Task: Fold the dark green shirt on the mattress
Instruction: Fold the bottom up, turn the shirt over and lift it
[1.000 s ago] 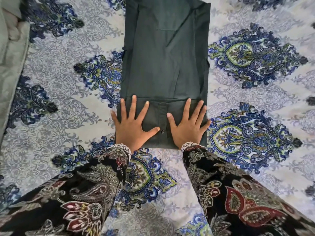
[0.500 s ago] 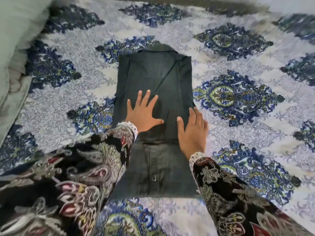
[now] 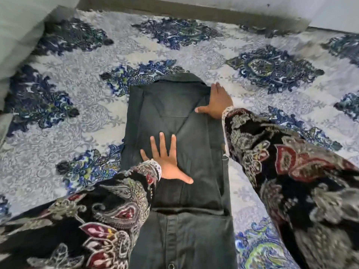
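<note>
The dark green shirt (image 3: 180, 121) lies on the mattress (image 3: 81, 121) as a long narrow strip, sides folded in, collar at the far end. Its near end is folded up over the body, with a button placket showing at the bottom. My left hand (image 3: 167, 162) lies flat on the shirt's middle, fingers spread. My right hand (image 3: 218, 102) rests flat at the shirt's far right edge near the collar, thumb on the cloth, fingers along the edge. Both hands hold nothing.
The mattress has a white and grey sheet with blue paisley medallions. A pale green pillow or blanket (image 3: 21, 32) lies at the far left. A grey wall base (image 3: 194, 14) runs along the mattress's far edge. My patterned dark sleeves (image 3: 291, 171) cover the near corners.
Both hands have slid away from me along the shirt, from the near folded end toward the collar. The right hand went furthest. The view has tipped up toward the wall.
</note>
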